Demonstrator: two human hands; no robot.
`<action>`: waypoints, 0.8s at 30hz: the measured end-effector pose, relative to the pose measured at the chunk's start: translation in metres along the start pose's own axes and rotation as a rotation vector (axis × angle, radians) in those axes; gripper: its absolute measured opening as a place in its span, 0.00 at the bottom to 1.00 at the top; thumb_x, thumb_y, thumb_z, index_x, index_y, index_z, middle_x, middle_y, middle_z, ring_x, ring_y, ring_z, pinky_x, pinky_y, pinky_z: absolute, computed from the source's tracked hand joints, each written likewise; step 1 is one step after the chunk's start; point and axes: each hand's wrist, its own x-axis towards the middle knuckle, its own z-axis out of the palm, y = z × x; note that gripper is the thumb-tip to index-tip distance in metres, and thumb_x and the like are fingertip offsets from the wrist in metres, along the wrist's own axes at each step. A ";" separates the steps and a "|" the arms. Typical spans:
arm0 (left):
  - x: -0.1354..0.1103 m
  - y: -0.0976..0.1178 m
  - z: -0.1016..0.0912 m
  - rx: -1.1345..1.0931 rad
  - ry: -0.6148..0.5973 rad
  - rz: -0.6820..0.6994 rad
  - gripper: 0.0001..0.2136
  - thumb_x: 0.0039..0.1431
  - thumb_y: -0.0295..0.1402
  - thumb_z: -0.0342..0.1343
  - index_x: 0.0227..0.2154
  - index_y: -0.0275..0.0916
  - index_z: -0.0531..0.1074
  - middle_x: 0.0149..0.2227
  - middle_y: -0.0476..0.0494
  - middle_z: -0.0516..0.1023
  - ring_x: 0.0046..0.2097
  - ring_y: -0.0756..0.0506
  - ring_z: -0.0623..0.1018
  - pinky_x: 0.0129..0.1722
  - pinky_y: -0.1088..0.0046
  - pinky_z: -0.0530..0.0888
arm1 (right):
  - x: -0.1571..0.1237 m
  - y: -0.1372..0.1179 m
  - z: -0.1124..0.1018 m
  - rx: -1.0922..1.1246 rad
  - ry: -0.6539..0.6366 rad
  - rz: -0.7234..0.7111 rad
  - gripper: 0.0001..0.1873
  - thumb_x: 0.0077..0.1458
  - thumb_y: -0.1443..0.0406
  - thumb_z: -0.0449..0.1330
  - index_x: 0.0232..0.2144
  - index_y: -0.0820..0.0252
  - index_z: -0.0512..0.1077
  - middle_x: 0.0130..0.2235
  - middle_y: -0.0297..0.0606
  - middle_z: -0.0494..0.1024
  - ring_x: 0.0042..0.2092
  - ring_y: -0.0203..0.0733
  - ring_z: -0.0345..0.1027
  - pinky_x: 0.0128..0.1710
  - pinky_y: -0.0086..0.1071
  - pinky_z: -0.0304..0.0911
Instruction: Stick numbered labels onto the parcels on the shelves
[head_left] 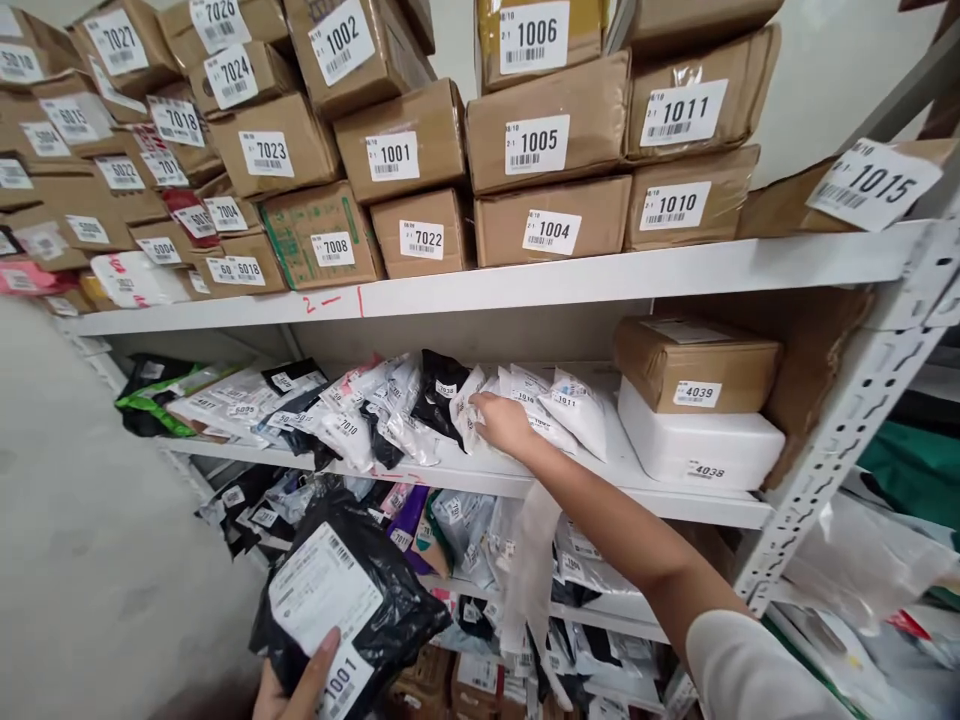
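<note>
My left hand (304, 685) grips a black plastic parcel (401, 605) by its lower edge, the thumb lying over its white labels, one of which reads 1001. My right hand (501, 422) reaches onto the middle shelf with bent fingers on a white parcel (466, 410). A black parcel (439, 395) leans just left of those fingers. To their right stand white parcels, among them one marked 1011 (576, 408). The undersides of the right fingers are hidden, so how firmly they hold the white parcel is hard to see.
Numbered cardboard boxes (547, 140) fill the upper shelf (525, 300). A brown box marked 4039 (697, 365) rests on a white box (694, 440) at the right. Bagged parcels (457, 515) crowd the lower shelves. A perforated metal post (817, 470) stands at the right, and translucent strips hang below my right arm.
</note>
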 end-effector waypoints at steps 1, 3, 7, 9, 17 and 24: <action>-0.002 0.004 0.007 -0.003 -0.004 0.004 0.42 0.39 0.46 0.70 0.60 0.49 0.62 0.52 0.41 0.76 0.59 0.31 0.69 0.57 0.53 0.66 | -0.003 0.006 0.000 0.014 0.012 0.007 0.20 0.55 0.68 0.55 0.51 0.56 0.64 0.51 0.40 0.74 0.49 0.46 0.70 0.44 0.34 0.63; -0.004 0.011 0.019 -0.009 -0.012 0.007 0.42 0.38 0.42 0.71 0.59 0.49 0.62 0.51 0.41 0.77 0.56 0.32 0.72 0.55 0.55 0.70 | -0.008 0.017 -0.001 0.055 0.032 0.014 0.19 0.56 0.68 0.54 0.51 0.55 0.65 0.52 0.37 0.74 0.50 0.45 0.69 0.45 0.33 0.62; -0.004 0.021 0.034 -0.021 -0.027 0.050 0.41 0.39 0.37 0.71 0.59 0.46 0.63 0.49 0.41 0.78 0.52 0.34 0.76 0.50 0.59 0.75 | -0.016 0.028 0.000 0.163 0.063 0.021 0.18 0.56 0.68 0.54 0.49 0.53 0.67 0.52 0.34 0.74 0.50 0.42 0.69 0.46 0.30 0.61; -0.002 0.021 0.037 -0.022 -0.037 0.063 0.41 0.39 0.37 0.71 0.60 0.46 0.62 0.49 0.41 0.79 0.50 0.35 0.77 0.49 0.61 0.76 | -0.019 0.030 -0.002 0.175 0.069 0.042 0.16 0.56 0.68 0.54 0.48 0.54 0.68 0.50 0.34 0.75 0.49 0.41 0.69 0.46 0.30 0.61; 0.017 0.012 0.037 0.013 -0.084 0.036 0.41 0.42 0.39 0.70 0.61 0.48 0.60 0.46 0.41 0.80 0.44 0.38 0.81 0.48 0.61 0.76 | 0.000 0.007 0.004 -0.109 0.026 0.133 0.27 0.53 0.57 0.60 0.54 0.56 0.62 0.57 0.47 0.65 0.42 0.46 0.72 0.38 0.34 0.64; 0.032 0.009 0.031 -0.026 -0.103 0.010 0.39 0.44 0.37 0.69 0.61 0.47 0.61 0.50 0.40 0.78 0.50 0.35 0.77 0.51 0.58 0.74 | 0.018 -0.001 0.026 -0.113 -0.006 0.279 0.20 0.53 0.59 0.60 0.47 0.61 0.67 0.45 0.46 0.74 0.41 0.48 0.73 0.38 0.35 0.64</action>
